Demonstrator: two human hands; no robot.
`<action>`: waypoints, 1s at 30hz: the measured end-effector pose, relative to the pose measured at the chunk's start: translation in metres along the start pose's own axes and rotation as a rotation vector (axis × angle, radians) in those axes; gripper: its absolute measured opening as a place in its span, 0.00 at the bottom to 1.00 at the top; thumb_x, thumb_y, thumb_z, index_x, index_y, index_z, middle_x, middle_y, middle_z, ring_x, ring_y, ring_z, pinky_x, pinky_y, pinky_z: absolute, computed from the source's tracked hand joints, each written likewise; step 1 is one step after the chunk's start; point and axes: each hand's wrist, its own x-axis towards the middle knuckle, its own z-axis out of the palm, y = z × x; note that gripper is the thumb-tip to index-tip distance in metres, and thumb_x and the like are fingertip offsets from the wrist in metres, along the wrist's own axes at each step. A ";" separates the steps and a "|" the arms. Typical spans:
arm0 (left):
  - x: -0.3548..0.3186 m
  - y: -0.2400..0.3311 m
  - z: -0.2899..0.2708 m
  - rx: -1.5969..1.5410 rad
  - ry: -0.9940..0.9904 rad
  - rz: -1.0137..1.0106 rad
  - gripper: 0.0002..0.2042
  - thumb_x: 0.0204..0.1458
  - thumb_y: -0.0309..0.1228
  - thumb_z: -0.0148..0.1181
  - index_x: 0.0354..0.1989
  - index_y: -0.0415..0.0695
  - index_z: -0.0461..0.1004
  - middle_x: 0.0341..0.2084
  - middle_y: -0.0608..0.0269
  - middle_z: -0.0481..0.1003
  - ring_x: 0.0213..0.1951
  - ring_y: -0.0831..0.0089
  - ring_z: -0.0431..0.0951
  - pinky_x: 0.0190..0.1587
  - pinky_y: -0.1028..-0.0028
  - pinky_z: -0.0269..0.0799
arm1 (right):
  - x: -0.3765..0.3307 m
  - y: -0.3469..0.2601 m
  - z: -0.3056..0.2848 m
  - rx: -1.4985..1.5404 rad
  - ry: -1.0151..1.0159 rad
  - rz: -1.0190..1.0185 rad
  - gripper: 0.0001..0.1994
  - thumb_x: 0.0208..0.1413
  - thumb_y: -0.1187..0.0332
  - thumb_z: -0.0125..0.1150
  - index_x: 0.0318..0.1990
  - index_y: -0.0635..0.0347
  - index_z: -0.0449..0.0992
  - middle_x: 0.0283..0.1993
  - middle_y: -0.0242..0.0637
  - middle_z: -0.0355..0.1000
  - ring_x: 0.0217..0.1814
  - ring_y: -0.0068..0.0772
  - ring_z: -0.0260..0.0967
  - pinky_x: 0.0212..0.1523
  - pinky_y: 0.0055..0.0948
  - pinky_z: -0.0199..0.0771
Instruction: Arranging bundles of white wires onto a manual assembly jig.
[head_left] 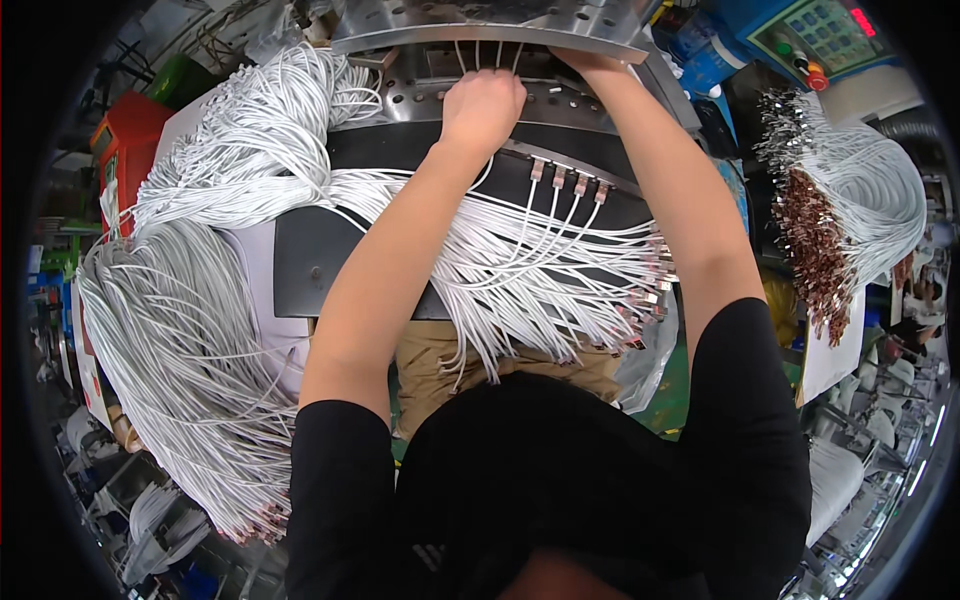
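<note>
My left hand (484,105) is closed in a fist around several white cables (499,55), which run from it up under a perforated metal plate (560,18). My right hand (592,62) reaches under the right part of that same plate, so its fingers are hidden. Below my hands, a narrow metal bar (612,176) carries several cable plugs (556,181) in a row, their white leads trailing down. A thick spread of white cables (540,265) with metal plugs at the right end lies over the black work surface (305,265) and my lap.
Big bundles of white cable stand at the left, one coiled (270,130) and one hanging (180,350). Another bundle (880,200) with copper-coloured ends hangs at the right. A blue control box (820,40) with a red button is at the upper right.
</note>
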 end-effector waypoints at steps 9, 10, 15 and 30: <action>0.012 -0.002 -0.043 -0.051 -0.087 0.060 0.09 0.52 0.36 0.59 0.27 0.44 0.76 0.28 0.56 0.79 0.34 0.53 0.79 0.37 0.58 0.76 | 0.014 -0.009 0.004 -0.098 -0.263 0.031 0.15 0.60 0.59 0.58 0.46 0.61 0.79 0.42 0.46 0.77 0.46 0.43 0.73 0.52 0.36 0.73; 0.012 0.012 -0.062 -0.058 -0.089 0.072 0.09 0.52 0.36 0.59 0.27 0.44 0.76 0.28 0.56 0.79 0.34 0.53 0.79 0.37 0.58 0.76 | 0.008 0.005 0.013 -0.080 -0.228 0.018 0.15 0.60 0.59 0.59 0.46 0.61 0.79 0.42 0.47 0.77 0.46 0.45 0.72 0.52 0.37 0.72; 0.010 -0.067 -0.193 0.004 0.453 0.408 0.06 0.53 0.30 0.59 0.37 0.49 0.81 0.31 0.64 0.79 0.35 0.64 0.79 0.40 0.68 0.76 | -0.009 0.043 0.021 0.033 -0.057 -0.070 0.17 0.59 0.58 0.60 0.47 0.61 0.78 0.45 0.50 0.75 0.51 0.54 0.70 0.54 0.44 0.68; -0.120 0.086 -0.113 -0.448 -0.217 0.305 0.07 0.52 0.28 0.64 0.39 0.42 0.78 0.34 0.58 0.77 0.37 0.58 0.77 0.43 0.66 0.75 | -0.159 -0.017 -0.138 0.005 -0.548 -0.072 0.14 0.59 0.65 0.61 0.51 0.56 0.79 0.39 0.41 0.70 0.43 0.43 0.67 0.49 0.36 0.66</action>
